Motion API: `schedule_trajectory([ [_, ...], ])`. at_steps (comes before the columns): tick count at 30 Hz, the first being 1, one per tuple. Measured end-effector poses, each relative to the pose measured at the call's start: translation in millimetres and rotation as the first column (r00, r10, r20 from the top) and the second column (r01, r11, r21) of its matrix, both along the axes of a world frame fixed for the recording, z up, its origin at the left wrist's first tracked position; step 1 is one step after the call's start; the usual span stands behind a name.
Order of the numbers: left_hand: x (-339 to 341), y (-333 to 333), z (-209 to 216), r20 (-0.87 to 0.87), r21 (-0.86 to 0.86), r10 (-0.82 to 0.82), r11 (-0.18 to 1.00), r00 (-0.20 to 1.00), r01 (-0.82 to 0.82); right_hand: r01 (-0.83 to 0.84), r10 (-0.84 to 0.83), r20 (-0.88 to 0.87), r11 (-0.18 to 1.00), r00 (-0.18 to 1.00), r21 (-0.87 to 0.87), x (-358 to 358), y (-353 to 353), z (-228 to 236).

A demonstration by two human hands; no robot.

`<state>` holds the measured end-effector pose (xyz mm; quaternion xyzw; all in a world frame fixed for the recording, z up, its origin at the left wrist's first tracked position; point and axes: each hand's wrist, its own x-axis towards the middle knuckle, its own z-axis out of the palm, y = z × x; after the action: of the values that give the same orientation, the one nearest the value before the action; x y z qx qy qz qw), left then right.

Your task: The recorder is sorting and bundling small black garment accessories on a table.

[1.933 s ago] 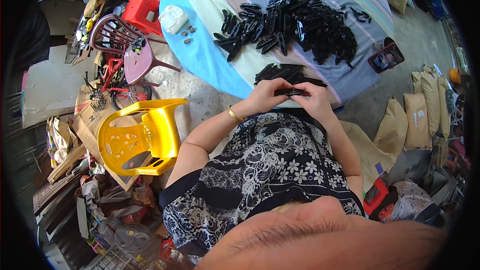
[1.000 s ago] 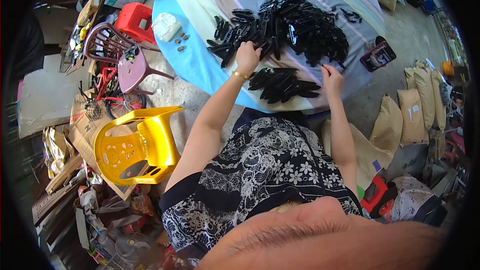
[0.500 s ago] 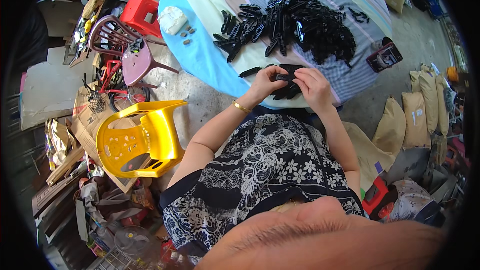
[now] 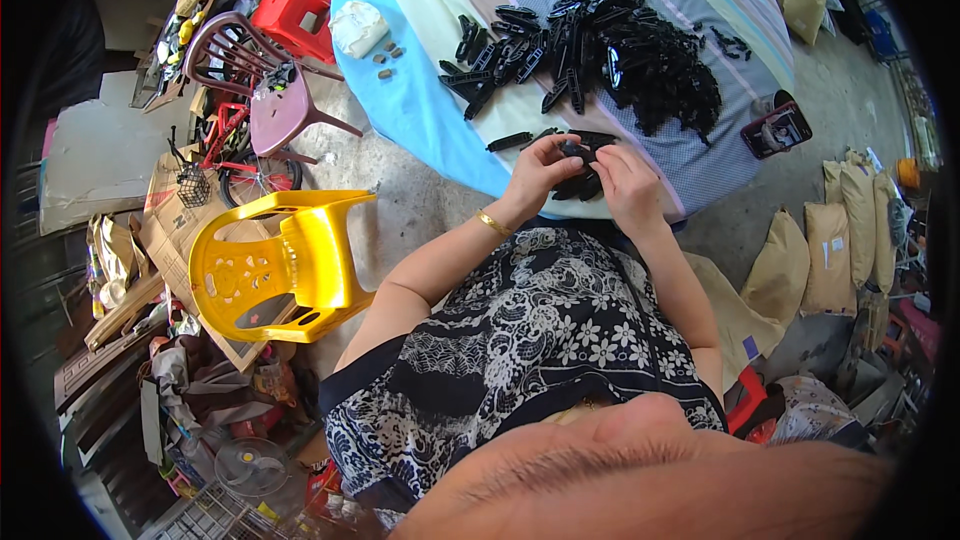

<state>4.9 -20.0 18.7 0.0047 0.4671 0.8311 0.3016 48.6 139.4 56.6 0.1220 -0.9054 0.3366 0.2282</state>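
Observation:
At the near edge of the cloth-covered table (image 4: 408, 130), my left hand (image 4: 541, 176) pinches a small black plastic piece (image 4: 572, 148) between thumb and fingers. Close beside it on the right, the fingertips of my right hand (image 4: 631, 187) are pressed together at the same piece; how much they grip is hidden. Under and around both hands lie several long black plastic parts (image 4: 578, 187), partly covered by my fingers. A single slim black part (image 4: 508, 141) rests just left of them. Farther back spreads a large heap of black plastic parts (image 4: 655, 75), with longer assembled-looking ones on its left side.
A phone (image 4: 778, 130) leans at the table's right edge. A white bundle (image 4: 358, 28) and small brownish lumps (image 4: 386, 60) sit on the left. Beyond stand a yellow chair (image 4: 330, 265), a purple chair (image 4: 280, 120) and a red stool (image 4: 295, 18). Tan sacks (image 4: 828, 255) line the right.
The view has shifted slightly, so the table and heap appear a little lower and to the right. My fingers have moved slightly around the small black piece; both hands stay close together.

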Motion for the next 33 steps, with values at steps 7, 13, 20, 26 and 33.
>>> schedule_trajectory([
  [7,-1,-2,13,-0.020,-0.068,-0.006,0.998,1.000,0.004,-0.008,0.010,0.096,1.000,0.995,-0.024,-1,-4,10],
  [13,3,-4,13,-0.247,-0.240,-0.072,0.971,0.966,0.010,0.096,0.354,0.556,0.776,0.752,-0.623,2,8,-36],
  [20,-29,-11,5,-0.487,-0.564,-0.245,0.821,0.838,-0.088,0.076,0.377,0.427,0.671,0.822,-0.737,-19,14,-68],
  [26,-91,-46,-42,-0.459,-0.888,-0.562,0.272,0.688,-0.370,0.369,-0.370,0.309,0.927,0.876,0.063,-43,89,-101],
  [33,-106,1,-52,-0.519,-0.824,-0.636,0.193,0.571,-0.534,0.319,-0.406,0.277,0.896,0.871,0.310,-40,92,-110],
])
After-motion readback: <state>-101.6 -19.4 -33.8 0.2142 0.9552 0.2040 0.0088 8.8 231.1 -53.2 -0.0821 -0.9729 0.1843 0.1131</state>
